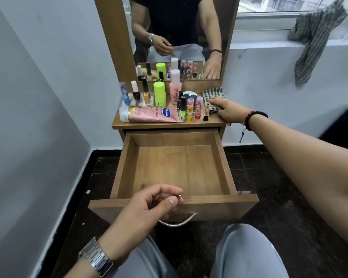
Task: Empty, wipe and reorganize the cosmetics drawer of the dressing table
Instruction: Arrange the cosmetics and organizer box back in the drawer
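Two hands appeared before a narrow wooden dressing table [213, 121] with a tall mirror [177, 37]. Its wooden drawer [175, 169] stood pulled fully out, interior bare, curved metal handle [179, 222] at the front panel. On the table top lay a pink Vaseline lotion tube [151, 114] on its side, with a pink bottle with white cap [175, 87], a lime-green cylindrical container [159, 93], several nail polish bottles [141, 92] and small lip balm sticks [194, 109] standing upright behind and beside it. A green-checked cloth [213, 93] lay at the table's right rear corner. The right hand [227, 110], beaded bracelet at the wrist, rested on the cloth's near edge, fingers extended. The left hand [149, 205], wearing a metal watch [97, 257], hovered above the drawer front, fingers loosely curled, holding nothing. A striped grey cloth [317, 37] hung over the window ledge.
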